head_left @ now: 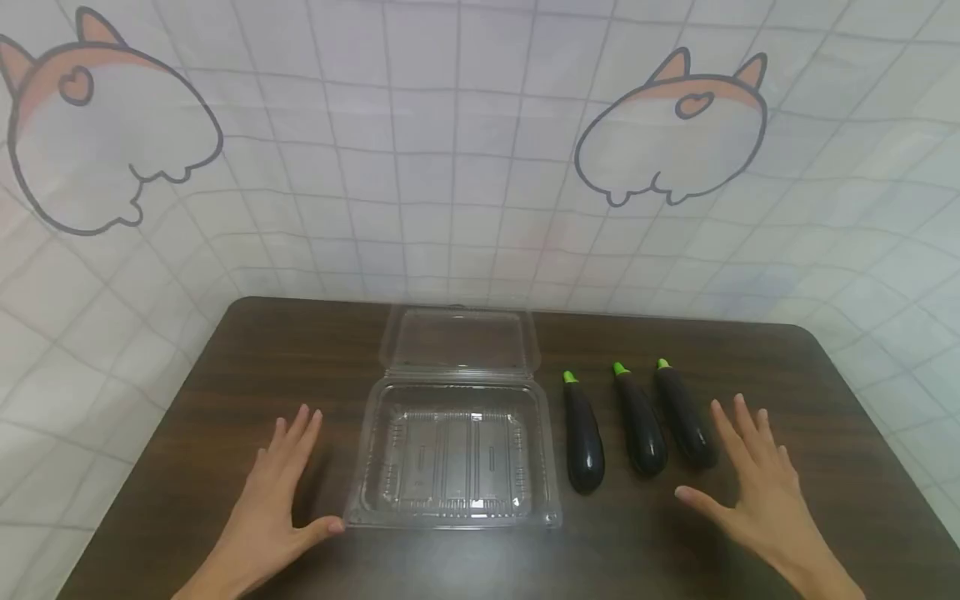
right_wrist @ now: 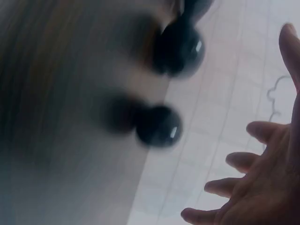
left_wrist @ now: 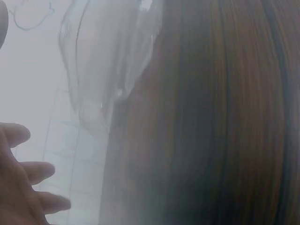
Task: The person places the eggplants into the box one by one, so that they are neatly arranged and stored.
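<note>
Brown wood grain ran along the round-cornered table (head_left: 300,350) below a white gridded wall covering (head_left: 420,200). My left hand (head_left: 272,504) was spread just beside the ribbed, clear plastic box (head_left: 456,458); between that box and my splayed right hand (head_left: 765,492) lay three glossy, tapering eggplants (head_left: 641,425).

The head view looks forward and down from above the table (head_left: 465,571), far enough back to take in both far corners and the backdrop (head_left: 480,192). The left wrist view is low, close and turned sideways, facing the far edge; it shares the clear container (head_left: 457,458) and left hand (head_left: 270,504) with the head view. The right wrist view, likewise low, near and sideways, shares eggplants (head_left: 641,429) and right hand (head_left: 761,492).
</note>
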A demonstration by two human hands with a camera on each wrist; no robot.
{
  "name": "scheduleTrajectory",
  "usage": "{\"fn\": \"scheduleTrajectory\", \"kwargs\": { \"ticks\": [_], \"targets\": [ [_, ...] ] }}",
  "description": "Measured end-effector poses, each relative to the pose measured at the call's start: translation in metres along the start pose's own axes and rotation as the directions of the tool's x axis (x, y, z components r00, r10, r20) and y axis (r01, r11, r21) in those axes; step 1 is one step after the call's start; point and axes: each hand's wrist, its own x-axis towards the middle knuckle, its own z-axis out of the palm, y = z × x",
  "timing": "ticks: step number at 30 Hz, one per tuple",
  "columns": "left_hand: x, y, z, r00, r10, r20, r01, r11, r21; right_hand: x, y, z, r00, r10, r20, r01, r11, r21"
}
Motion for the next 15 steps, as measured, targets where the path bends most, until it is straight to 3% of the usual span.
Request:
{"fn": "scheduleTrajectory", "kwargs": {
  "ticks": [5,11,15],
  "targets": [
    [0.005,0.007,0.017,1.000,-0.003,0.017,0.006,0.984,-0.178,0.013,-0.031,0.016,0.998,0.015,-0.059,-0.005,0.988,0.153],
    [0.011,0.008,0.048,1.000,0.029,0.001,-0.026,0.920,-0.392,0.026,-0.062,0.036,0.985,0.086,-0.151,-0.046,0.966,0.254],
    [0.009,0.007,0.057,1.000,0.025,-0.005,-0.024,0.887,-0.462,0.032,-0.073,0.053,0.973,0.133,-0.188,-0.068,0.946,0.317]
  ]
}}
